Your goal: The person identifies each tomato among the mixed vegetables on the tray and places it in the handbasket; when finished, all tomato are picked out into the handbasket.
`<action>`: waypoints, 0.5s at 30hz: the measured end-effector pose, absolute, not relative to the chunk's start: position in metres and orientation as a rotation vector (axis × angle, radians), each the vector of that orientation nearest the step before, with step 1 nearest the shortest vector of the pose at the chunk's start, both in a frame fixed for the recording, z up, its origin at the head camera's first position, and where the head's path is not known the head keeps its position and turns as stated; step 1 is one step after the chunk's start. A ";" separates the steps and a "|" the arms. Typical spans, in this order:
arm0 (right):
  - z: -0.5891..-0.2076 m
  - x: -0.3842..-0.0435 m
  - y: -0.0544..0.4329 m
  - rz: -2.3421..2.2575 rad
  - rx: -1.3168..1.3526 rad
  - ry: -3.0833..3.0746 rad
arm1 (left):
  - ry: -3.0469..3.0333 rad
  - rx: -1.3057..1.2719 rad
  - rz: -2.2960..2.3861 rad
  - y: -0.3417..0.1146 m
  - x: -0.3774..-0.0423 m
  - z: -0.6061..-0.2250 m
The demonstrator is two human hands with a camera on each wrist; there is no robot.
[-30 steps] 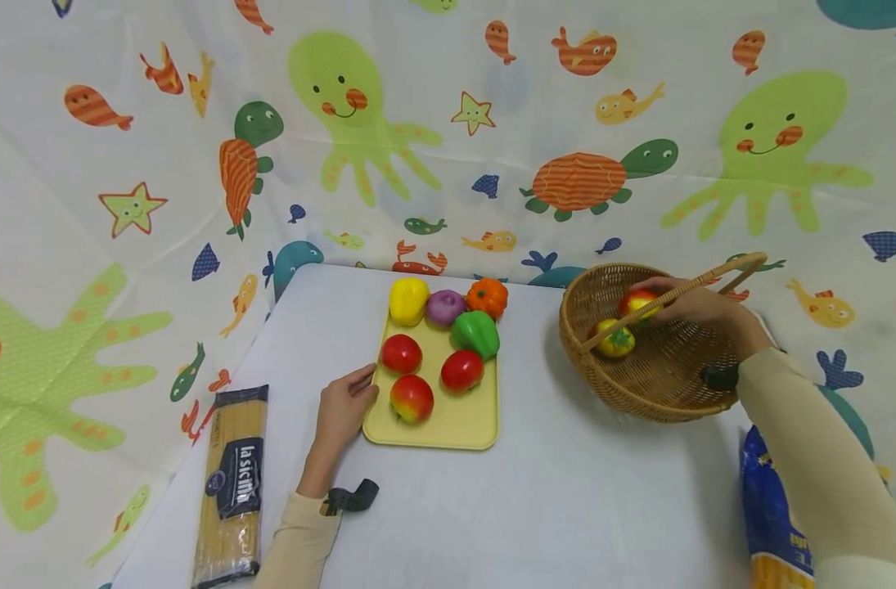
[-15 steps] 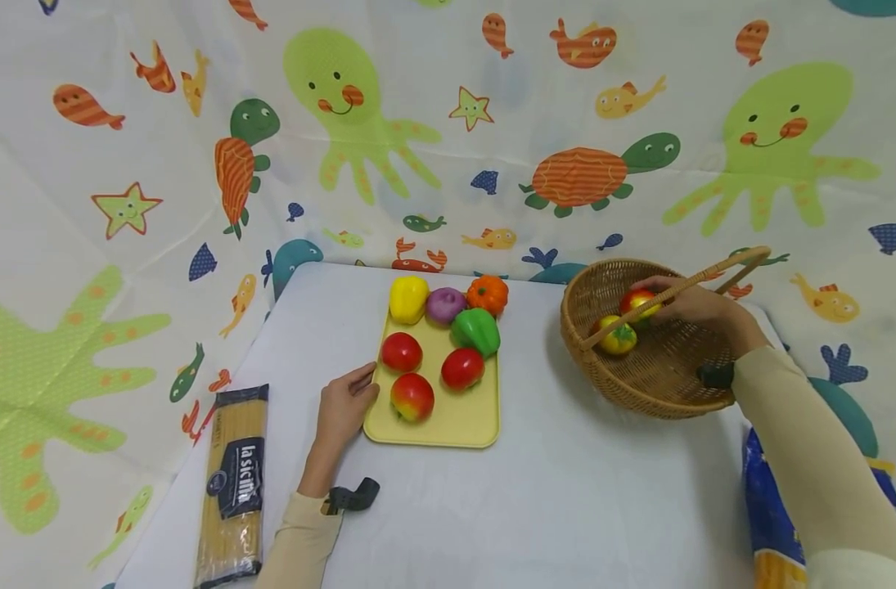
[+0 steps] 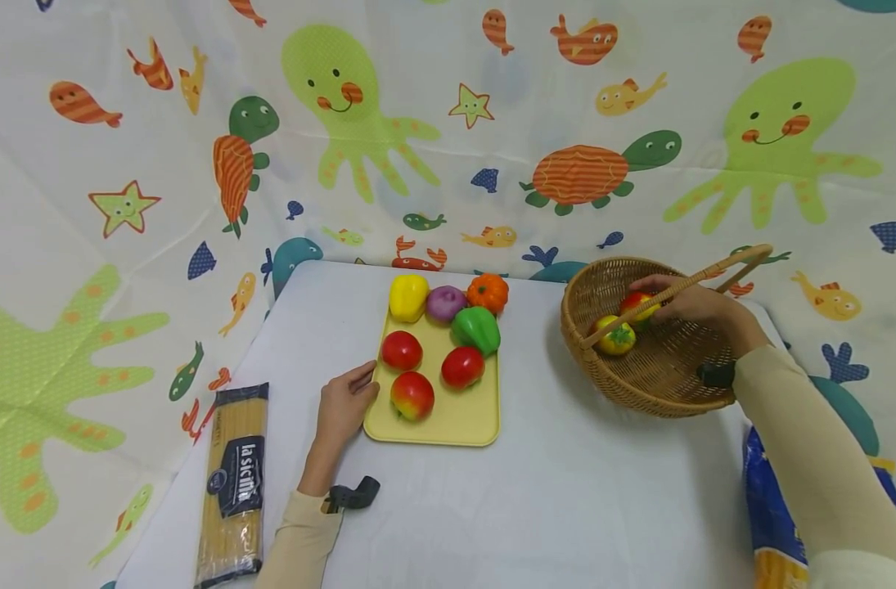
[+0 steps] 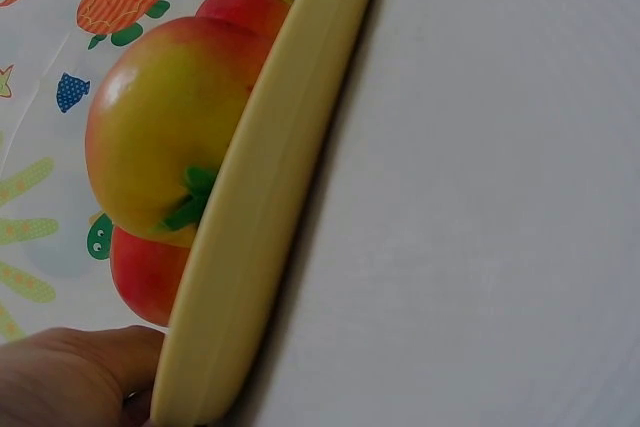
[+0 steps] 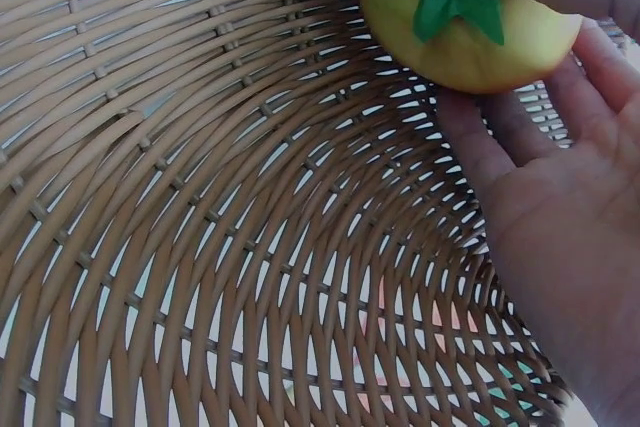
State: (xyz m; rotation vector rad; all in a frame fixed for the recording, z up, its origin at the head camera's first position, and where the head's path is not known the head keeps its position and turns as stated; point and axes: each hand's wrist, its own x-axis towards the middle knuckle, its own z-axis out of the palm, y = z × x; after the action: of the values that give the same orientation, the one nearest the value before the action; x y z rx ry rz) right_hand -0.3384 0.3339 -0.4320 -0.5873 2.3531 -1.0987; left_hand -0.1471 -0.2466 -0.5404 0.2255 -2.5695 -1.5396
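In the head view my left hand [image 3: 347, 401] holds the left rim of a pale yellow tray [image 3: 433, 432], thumb and fingertips at its edge. Three red toy tomatoes lie on the tray; the front one [image 3: 412, 396] has a yellowish underside. Inside a wicker basket [image 3: 657, 384] at the right, my right hand [image 3: 694, 304] grips a red and yellow toy tomato [image 3: 634, 303]. The right wrist view shows the thumb on the green leaves of this tomato [image 5: 480, 52], with fingers under it. A second yellowish tomato [image 3: 614, 337] sits beside it in the basket.
A yellow pepper [image 3: 408, 297], purple onion [image 3: 445, 304], orange pumpkin [image 3: 488, 293] and green pepper [image 3: 477, 330] line the tray's far end. The basket's handle [image 3: 683, 286] arches over my right hand. A spaghetti pack [image 3: 234, 483] lies left; a blue bag [image 3: 772, 507] lies right.
The head view has shifted slightly. Both hands keep their places, the left at the tray and the right on the tomato in the basket.
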 end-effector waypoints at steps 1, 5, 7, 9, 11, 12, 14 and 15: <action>-0.431 -0.337 0.333 -1.106 -0.577 2.354 | -2.572 0.227 -1.536 -0.246 -0.147 -0.540; -0.427 -0.334 0.332 -1.131 -0.609 2.361 | -2.577 0.231 -1.534 -0.246 -0.147 -0.540; -0.424 -0.332 0.332 -1.139 -0.651 2.365 | -2.579 0.226 -1.533 -0.246 -0.147 -0.539; -0.421 -0.329 0.332 -1.135 -0.669 2.378 | -2.581 0.218 -1.528 -0.245 -0.147 -0.539; -0.417 -0.327 0.332 -1.149 -0.656 2.382 | -2.586 0.213 -1.517 -0.245 -0.148 -0.539; -0.415 -0.325 0.331 -1.144 -0.643 2.396 | -2.586 0.211 -1.515 -0.245 -0.148 -0.540; -0.410 -0.323 0.330 -1.127 -0.617 2.423 | -2.583 0.216 -1.514 -0.245 -0.148 -0.540; -0.407 -0.321 0.329 -1.115 -0.608 2.442 | -2.581 0.220 -1.516 -0.245 -0.148 -0.541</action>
State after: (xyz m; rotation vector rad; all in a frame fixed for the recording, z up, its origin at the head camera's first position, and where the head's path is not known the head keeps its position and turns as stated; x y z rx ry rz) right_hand -0.3214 0.3291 -0.4072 -0.6080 2.4419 -1.1152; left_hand -0.1478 -0.2455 -0.5408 0.2201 -2.5808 -1.5160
